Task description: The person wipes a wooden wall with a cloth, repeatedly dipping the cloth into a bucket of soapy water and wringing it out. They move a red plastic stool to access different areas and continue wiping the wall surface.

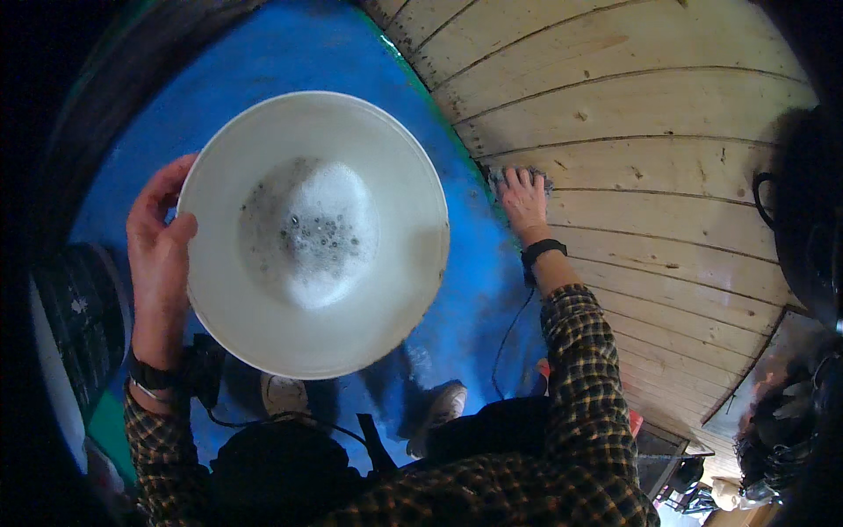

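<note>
My left hand (158,257) grips the rim of a large white basin (408,263) at its left side, thumb inside the rim. Sudsy, greyish water with bubbles (329,230) lies in the bottom of the basin. At the right, my right hand (523,201) presses a grey cloth or scrubbing pad (546,182) against the lower edge of a wood-plank wall (645,165). Its fingers are spread over the pad, which shows only around the fingertips.
A blue floor (276,53) meets the planks along a green edge (438,109). My shoes (448,402) stand below the basin. A thin black cable (504,342) hangs by my right forearm. Dark objects hang at the far right; a dark round container (82,323) is at left.
</note>
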Motion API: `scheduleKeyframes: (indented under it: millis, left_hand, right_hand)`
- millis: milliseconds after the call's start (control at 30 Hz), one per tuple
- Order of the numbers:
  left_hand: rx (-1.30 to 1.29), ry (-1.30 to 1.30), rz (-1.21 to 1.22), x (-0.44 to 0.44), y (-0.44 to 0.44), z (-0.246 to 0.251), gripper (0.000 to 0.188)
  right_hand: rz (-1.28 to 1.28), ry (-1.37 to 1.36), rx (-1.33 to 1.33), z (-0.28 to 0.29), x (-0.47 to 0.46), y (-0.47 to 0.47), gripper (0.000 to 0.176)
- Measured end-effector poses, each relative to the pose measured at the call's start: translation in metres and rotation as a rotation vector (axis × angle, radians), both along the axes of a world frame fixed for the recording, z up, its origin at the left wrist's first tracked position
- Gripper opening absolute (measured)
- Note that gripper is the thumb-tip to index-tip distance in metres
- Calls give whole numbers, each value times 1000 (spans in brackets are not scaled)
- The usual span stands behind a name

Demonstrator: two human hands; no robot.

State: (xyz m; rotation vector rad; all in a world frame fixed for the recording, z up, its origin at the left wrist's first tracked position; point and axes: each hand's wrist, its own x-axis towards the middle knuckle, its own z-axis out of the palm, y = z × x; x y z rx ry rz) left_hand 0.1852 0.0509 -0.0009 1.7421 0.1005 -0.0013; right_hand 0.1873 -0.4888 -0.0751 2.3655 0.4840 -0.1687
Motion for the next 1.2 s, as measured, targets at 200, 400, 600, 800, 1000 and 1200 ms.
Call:
scheduleKeyframes:
  millis: [200, 400, 600, 800, 1000, 1200]
  left_hand:
    - [-127, 7, 215, 3, 49, -24, 55]
    - [-122, 4, 402, -11, 70, -36, 56]
    - [-54, -47, 400, -19, 75, -39, 56]
    - [-13, -56, 355, -14, 86, -49, 67]
    - [-8, -17, 339, -16, 97, -56, 71]
    - [54, -25, 307, -11, 102, -56, 70]
  right_hand:
    - [2, 123, -164, 44, -48, -44, 23]
    - [-283, 306, -435, 112, -117, -70, 23]
    - [-99, 302, -404, 83, -68, -61, 29]
    - [17, -106, -150, 91, 27, -7, 38]
    - [139, -905, -97, 280, 64, 10, 55]
    - [202, -888, -169, 231, 68, -5, 55]
